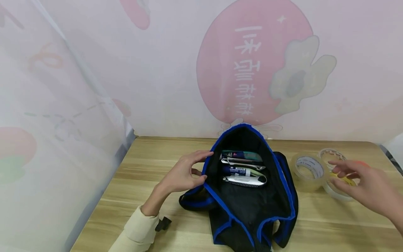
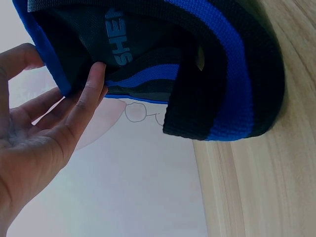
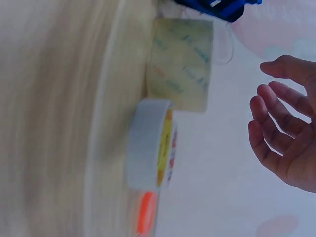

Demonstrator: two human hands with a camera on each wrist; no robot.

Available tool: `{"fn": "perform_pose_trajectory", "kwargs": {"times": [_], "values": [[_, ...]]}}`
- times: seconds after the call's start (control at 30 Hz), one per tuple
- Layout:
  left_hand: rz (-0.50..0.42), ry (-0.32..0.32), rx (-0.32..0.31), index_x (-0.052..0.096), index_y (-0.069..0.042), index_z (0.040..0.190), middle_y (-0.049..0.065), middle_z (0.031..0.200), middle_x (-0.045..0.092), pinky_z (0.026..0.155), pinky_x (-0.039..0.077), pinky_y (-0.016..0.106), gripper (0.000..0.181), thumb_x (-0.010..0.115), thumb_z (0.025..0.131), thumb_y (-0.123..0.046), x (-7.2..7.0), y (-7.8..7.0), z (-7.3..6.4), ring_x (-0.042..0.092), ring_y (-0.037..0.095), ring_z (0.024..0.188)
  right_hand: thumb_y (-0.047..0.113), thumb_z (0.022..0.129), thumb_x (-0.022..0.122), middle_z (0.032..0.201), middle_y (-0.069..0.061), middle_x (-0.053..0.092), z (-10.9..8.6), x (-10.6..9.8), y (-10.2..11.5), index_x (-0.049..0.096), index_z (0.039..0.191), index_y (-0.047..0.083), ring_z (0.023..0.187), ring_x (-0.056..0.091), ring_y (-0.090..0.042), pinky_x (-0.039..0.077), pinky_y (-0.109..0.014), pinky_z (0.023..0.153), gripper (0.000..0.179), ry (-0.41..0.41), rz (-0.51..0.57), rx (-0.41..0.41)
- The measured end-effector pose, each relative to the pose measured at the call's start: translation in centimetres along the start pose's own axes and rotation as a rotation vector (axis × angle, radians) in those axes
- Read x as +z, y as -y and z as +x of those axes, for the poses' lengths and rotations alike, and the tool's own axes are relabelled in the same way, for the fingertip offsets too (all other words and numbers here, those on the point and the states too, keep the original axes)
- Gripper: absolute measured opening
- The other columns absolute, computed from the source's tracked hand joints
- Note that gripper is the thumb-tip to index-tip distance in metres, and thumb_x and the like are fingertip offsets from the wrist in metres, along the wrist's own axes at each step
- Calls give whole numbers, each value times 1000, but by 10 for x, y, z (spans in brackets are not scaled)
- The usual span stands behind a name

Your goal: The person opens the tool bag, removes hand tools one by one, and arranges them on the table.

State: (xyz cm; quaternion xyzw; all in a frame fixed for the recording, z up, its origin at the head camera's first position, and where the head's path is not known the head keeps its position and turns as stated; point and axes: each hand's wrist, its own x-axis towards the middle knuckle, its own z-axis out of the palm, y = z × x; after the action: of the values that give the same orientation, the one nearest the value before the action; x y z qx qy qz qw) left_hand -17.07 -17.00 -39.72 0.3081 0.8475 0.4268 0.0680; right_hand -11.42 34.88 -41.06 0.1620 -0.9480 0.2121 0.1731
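1. Head view: a black bag [image 1: 245, 206] with blue edging is being supported by the worktop [image 1: 163, 150], and its mouth is being held wide by the left hand [image 1: 185, 173], whose thumb and fingers are being closed on the rim.
2. Inside the bag, a silver knife [image 1: 245, 181], a blue marker [image 1: 236, 170] and other slim tools are being kept side by side.
3. The right hand [image 1: 366, 183] is being held near the tape rolls beside the bag, its fingers loosely bent; nothing is being grasped by it, and a gap to the rolls is being shown by the right wrist view.
4. A clear roll [image 1: 310, 168] and a white roll [image 3: 148, 143] are being carried flat by the worktop; a third roll [image 1: 327, 152] is being partly covered by the hand.
5. Soft, floppy cloth is being suggested by the bag's folds, so a pinch on the bound rim is being judged surest; by a panel, sagging is being risked.
6. The rolls are being judged light, firm and hardly fragile, with smooth sides that may slip; a grip across the outer wall, or thumb inside the hole, is being favoured.
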Motion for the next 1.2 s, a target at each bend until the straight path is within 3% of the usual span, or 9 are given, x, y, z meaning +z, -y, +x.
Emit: {"fn": "perform_pose_trajectory", "kwargs": {"times": [0.13,0.27,0.57,0.8,0.93,1.1,1.2], "values": [[2,0,1,51,-8,159,12,165,49,87,66,26,74,75,89,0,0,0,0,60,38,141,-2,69,96,104,-13,80,11,-4,14,70,134,3,89,56,16,47,-3,70,70,0,17,-31],[2,-1,0,51,-8,159,12,165,50,87,66,26,74,75,89,0,0,1,1,61,38,141,0,70,96,112,-18,79,23,-4,26,71,132,2,94,56,16,47,-2,73,66,-10,35,-68],[-12,-2,-5,51,-7,159,12,165,49,87,65,25,74,74,89,1,0,0,0,60,38,141,4,74,95,122,-10,78,48,3,52,73,132,9,106,51,23,48,0,80,63,-33,112,-154],[-22,0,-10,51,-7,159,11,165,49,88,65,26,74,73,89,2,0,-1,1,60,38,142,8,76,95,125,-3,77,61,8,73,73,133,15,95,68,1,50,-3,81,62,-25,133,-190],[-24,0,-10,51,-7,159,11,165,49,88,65,26,74,73,89,2,-1,-1,1,60,38,142,11,78,95,127,-1,76,68,10,85,73,134,17,91,73,-13,56,-11,78,61,-13,132,-201],[-25,2,-8,51,-6,159,12,164,50,88,65,25,73,74,89,2,-1,-1,1,60,39,141,15,80,95,130,-1,75,75,11,97,73,134,18,92,76,-20,63,-27,75,59,17,150,-199],[-27,-3,-4,51,-6,158,12,164,49,87,65,26,73,74,89,2,0,0,1,61,39,140,16,81,94,130,-3,75,78,12,104,72,135,16,93,77,-22,63,-30,74,59,38,172,-222]]}}
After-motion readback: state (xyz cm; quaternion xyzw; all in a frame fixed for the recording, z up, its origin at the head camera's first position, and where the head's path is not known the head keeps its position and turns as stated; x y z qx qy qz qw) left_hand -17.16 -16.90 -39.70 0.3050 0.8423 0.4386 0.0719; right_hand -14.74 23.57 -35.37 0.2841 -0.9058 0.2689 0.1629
